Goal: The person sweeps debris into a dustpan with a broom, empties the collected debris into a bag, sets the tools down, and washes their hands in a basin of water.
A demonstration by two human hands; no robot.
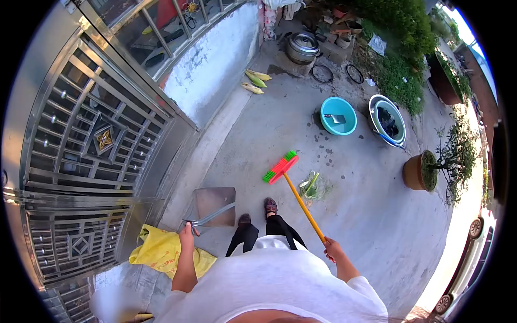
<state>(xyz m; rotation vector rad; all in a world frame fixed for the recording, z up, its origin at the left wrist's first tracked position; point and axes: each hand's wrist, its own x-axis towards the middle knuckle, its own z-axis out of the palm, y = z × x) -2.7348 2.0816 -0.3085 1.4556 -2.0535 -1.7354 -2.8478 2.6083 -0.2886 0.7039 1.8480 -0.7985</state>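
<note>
My right hand (333,250) is wrapped round the yellow handle of a broom (302,203). The broom's red head with green and red bristles is at the far end of the handle, ahead of my feet. In my left hand (187,231) is the handle of a metal dustpan (213,203), whose wide pan lies to the left of my feet. A small heap of green leaf scraps (313,187) lies on the concrete, right of the broom head. Below my left hand is a yellow sack (161,253).
A turquoise basin (339,129) holds a cleaver (337,118). Beside it stand nested basins (376,121) with dark contents. Corn cobs (257,78) lie by the wall, near a steel pot (302,47). A potted plant (419,171) is at right, a metal gate (91,134) at left.
</note>
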